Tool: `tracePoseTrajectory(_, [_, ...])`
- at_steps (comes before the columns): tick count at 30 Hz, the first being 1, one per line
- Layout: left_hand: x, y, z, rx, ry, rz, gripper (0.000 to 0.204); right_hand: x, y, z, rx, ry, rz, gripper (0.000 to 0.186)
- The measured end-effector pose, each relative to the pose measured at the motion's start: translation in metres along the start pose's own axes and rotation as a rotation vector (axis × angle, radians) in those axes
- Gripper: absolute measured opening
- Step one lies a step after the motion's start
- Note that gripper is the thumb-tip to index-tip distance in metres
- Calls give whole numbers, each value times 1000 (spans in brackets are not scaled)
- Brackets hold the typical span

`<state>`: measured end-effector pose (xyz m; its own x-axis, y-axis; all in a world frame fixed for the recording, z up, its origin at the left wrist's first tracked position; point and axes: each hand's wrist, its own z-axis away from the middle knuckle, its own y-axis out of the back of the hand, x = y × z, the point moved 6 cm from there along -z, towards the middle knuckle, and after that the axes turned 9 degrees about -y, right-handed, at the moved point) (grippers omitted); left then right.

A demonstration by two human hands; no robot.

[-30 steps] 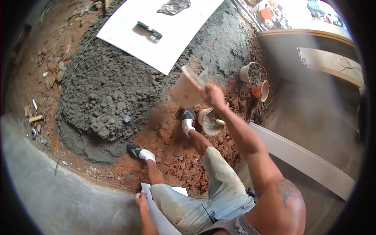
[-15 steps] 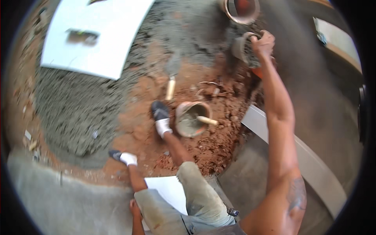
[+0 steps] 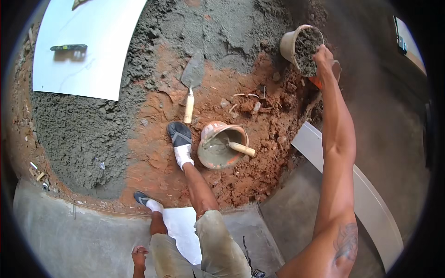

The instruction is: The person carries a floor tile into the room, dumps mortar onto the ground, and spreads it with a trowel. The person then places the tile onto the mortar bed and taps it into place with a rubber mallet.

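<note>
My right hand grips the rim or handle side of a pale bucket filled with grey mortar. Another bucket with orange on it shows partly behind my wrist. My left hand hangs beside my left leg, fingers loosely curled and slightly apart, with nothing visible in it. By my right foot stands a mortar-smeared bucket of wet grey slurry, a wooden handle leaning out over its rim. A trowel with a pale wooden handle lies on the reddish soil beyond that foot.
A large white tile rests on spread mortar at far left, a spirit level on top. Smooth concrete borders the near edge. A long pale strip curves along the right. A white sheet lies between my legs.
The view has shifted and steadied. The mortar bucket in my right hand shows its mouth more fully. An open bucket seen earlier at the upper edge is out of view. My left hand shows more.
</note>
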<state>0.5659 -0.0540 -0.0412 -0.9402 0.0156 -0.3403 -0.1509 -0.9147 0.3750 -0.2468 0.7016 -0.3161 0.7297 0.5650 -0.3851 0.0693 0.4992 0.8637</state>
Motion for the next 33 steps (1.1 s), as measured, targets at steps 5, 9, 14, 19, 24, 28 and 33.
tracePoseTrajectory(5, [-17, 52, -45, 133, -195, 4, 17, 9, 25, 19, -39, -322, -105, 43])
tracePoseTrajectory(9, [-7, 46, -71, 104, -261, 60, 10, 1, 66, 21, -43, -277, -266, 38])
tracePoseTrajectory(14, [-96, 70, -41, 213, -163, 180, 13, -42, 40, 167, -125, -273, -352, 29])
tracePoseTrajectory(19, [-38, 22, -59, 287, -302, 454, 29, -60, 67, 346, -326, -120, -210, 29])
tracePoseTrajectory(24, [107, -64, -112, -75, -662, 1111, 55, -66, 32, 561, -584, 128, -21, 37])
tracePoseTrajectory(28, [191, -123, -118, -550, -163, 1648, 91, -117, 15, 702, -983, 67, 29, 30])
tracePoseTrajectory(33, [189, -60, -165, -917, -525, 2243, 90, -167, -31, 804, -1457, -25, -26, 22])
